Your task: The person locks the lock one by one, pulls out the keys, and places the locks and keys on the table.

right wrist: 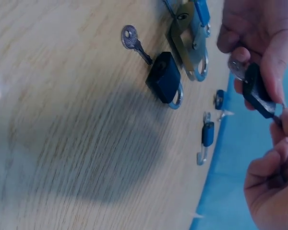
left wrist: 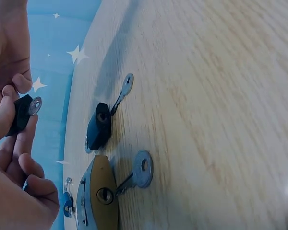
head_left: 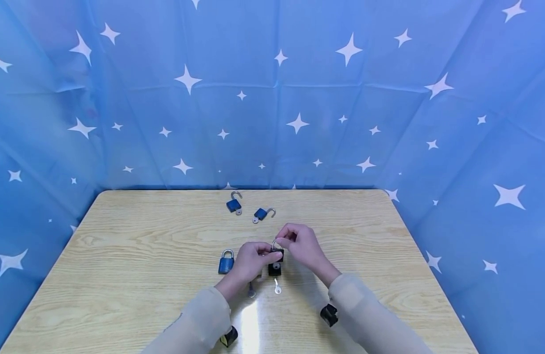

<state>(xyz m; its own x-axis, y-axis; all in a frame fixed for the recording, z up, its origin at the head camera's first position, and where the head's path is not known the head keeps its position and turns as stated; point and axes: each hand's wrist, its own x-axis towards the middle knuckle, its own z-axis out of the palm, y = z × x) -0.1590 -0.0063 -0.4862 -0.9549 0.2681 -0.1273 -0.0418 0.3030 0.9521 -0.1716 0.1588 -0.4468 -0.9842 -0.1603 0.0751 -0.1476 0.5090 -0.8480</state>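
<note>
A small black padlock [head_left: 279,253] is held up off the table between both hands, a key [left wrist: 35,105] sticking out of its underside. My left hand [head_left: 249,263] pinches the padlock's body between thumb and fingers. With thumb and fingertips, my right hand [head_left: 301,244] pinches the shackle [head_left: 274,243] at the top. Below them on the table lies another black padlock [right wrist: 164,76], a loose key [head_left: 278,286] beside it. Next to that is a brass-and-silver padlock [left wrist: 105,175] with its own key [left wrist: 143,168] at the keyhole; in the head view the left hand mostly hides this padlock.
A blue padlock [head_left: 226,263] with its shackle closed lies left of the left hand. Farther back are two blue padlocks [head_left: 233,204] [head_left: 260,214] with shackles swung open and keys in them. A blue starry curtain [head_left: 272,113] hangs behind the wooden table [head_left: 135,255].
</note>
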